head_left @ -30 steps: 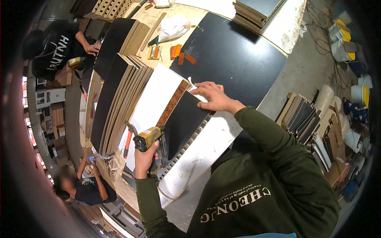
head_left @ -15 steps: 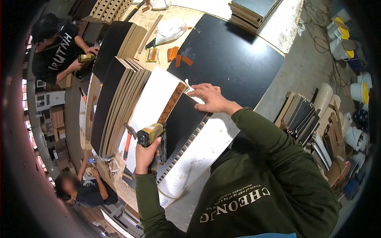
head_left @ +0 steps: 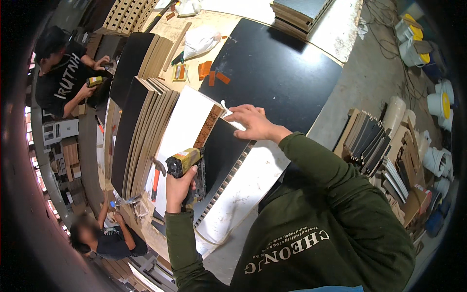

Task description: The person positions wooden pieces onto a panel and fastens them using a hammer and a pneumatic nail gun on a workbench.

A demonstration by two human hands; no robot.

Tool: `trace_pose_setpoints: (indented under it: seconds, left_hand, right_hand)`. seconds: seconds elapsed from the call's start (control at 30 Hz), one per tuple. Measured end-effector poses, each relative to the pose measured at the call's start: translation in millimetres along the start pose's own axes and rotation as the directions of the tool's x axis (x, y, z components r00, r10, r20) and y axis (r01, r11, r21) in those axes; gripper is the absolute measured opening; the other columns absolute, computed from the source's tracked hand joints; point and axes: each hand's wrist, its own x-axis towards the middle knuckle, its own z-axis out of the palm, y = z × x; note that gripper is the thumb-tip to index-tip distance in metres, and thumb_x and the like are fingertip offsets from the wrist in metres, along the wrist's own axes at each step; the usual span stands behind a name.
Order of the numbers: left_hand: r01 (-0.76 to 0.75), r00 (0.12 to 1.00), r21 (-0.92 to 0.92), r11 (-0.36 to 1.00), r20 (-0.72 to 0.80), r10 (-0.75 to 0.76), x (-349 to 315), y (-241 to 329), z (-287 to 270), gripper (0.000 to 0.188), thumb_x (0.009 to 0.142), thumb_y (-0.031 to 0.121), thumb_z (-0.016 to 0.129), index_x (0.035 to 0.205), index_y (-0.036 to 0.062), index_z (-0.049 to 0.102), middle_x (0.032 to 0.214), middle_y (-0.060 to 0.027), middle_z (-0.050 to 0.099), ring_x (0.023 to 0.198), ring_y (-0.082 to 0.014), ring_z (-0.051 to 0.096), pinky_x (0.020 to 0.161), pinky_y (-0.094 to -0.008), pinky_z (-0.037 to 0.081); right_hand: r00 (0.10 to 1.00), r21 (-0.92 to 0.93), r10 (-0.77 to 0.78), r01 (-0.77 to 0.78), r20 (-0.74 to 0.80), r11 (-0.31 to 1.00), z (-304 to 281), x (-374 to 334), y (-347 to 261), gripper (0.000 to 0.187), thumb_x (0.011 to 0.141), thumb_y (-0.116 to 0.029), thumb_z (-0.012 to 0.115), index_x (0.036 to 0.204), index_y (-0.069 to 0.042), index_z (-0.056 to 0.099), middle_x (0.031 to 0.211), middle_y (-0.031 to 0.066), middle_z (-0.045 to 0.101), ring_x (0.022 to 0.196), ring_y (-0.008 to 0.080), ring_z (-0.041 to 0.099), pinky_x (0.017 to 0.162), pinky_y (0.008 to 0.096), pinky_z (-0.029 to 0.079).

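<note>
My left hand point(head_left: 181, 190) is closed round the grip of a yellow and black nail gun point(head_left: 182, 161), held over the near-left part of a narrow black panel point(head_left: 224, 148). A row of small gaps and blocks lines the panel's near long edge. Along its far side shows a brown patterned strip point(head_left: 208, 127). My right hand point(head_left: 253, 122) rests at the panel's upper right end, thumb and fingers apart, by a small white piece point(head_left: 224, 106). A white board point(head_left: 248, 190) lies beneath the panel. The nail gun's nose is hidden.
Curved black-faced boards point(head_left: 146, 131) stand stacked at left, near a hammer point(head_left: 156, 180). A large black sheet point(head_left: 282, 68), orange pieces point(head_left: 204, 70) and a white bag point(head_left: 200, 41) lie beyond. Two co-workers point(head_left: 63, 73) are at left, one with a nail gun. Offcuts point(head_left: 367, 141) stand at right.
The view has shifted slightly. My hands stay nearly in place on the nail gun and at the panel's end. The far co-worker's hand has moved away from their nail gun.
</note>
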Motion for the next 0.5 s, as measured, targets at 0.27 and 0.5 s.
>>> trace_pose_setpoints:
  seconds: [0.27,0.5]
  left_hand:
    - [-0.039,0.999,0.080,0.996,-0.003,0.039,2.7,2.8,2.6,0.022,0.082,0.015,0.067,0.092,-0.0033,0.061,0.061,-0.0024,0.056,0.046,-0.0089,0.050,0.041,-0.0245,0.042]
    - [0.024,0.998,0.061,0.998,0.059,-0.027,3.6,23.7,6.1,0.025,0.082,0.016,0.066,0.099,-0.0005,0.057,0.067,-0.0030,0.055,0.049,-0.0096,0.051,0.043,-0.0244,0.044]
  right_hand:
    - [1.000,0.024,-0.002,0.002,0.001,1.000,-0.2,-1.7,-0.6,0.054,0.072,-0.033,0.062,0.124,-0.021,0.055,0.138,0.0100,0.041,0.129,0.0286,0.031,0.102,0.0463,0.019]
    - [1.000,-0.011,0.002,-0.002,0.011,1.000,-1.6,-0.3,0.8,0.057,0.070,-0.033,0.059,0.125,-0.018,0.054,0.139,0.0111,0.040,0.128,0.0277,0.031,0.099,0.0448,0.022]
